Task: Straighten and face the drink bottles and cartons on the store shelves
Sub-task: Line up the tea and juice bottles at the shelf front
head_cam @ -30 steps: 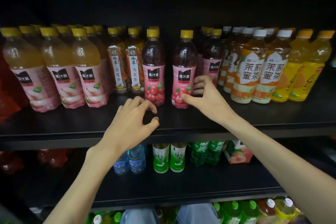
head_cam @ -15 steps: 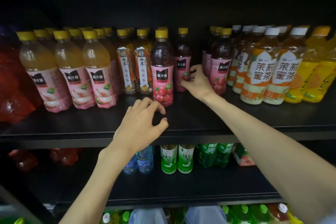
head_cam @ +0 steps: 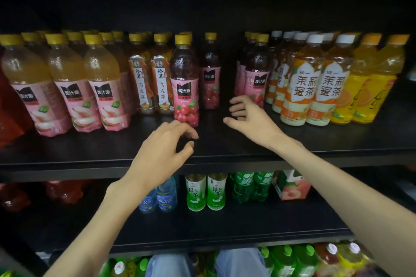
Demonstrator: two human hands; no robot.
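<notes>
Released since the earlier frames: the dark cranberry bottle that was held at the shelf front by the right hand a second ago is now seen set well back, upright, label facing out, behind the front line. That hand has been drawn off it and hovers clear, fingers spread and loosely bent, nothing held.

Nearest the camera, the left hand is held over the front edge of the shelf, fingers curled with thumb and forefinger apart, nothing gripped; no real change from half a second ago is noted.

Just beyond its fingertips the front cranberry bottle stands upright and faced, forward of all its neighbours. A gap is left between the pushed-back bottle and the next cranberry row to the right, beside the right hand. Left of centre, two oolong tea bottles are set slightly back; the peach juice bottles and the jasmine tea bottles stand forward, labels readable.

Judgement: one bottle has been re-seated into its lane, but the cranberry facing is uneven, one forward, one deep, one row recessed. The step is taken as part-done; the front line is probably still to be evened.

Lower shelf: green tea bottles and a peach carton, not yet handled.
</notes>
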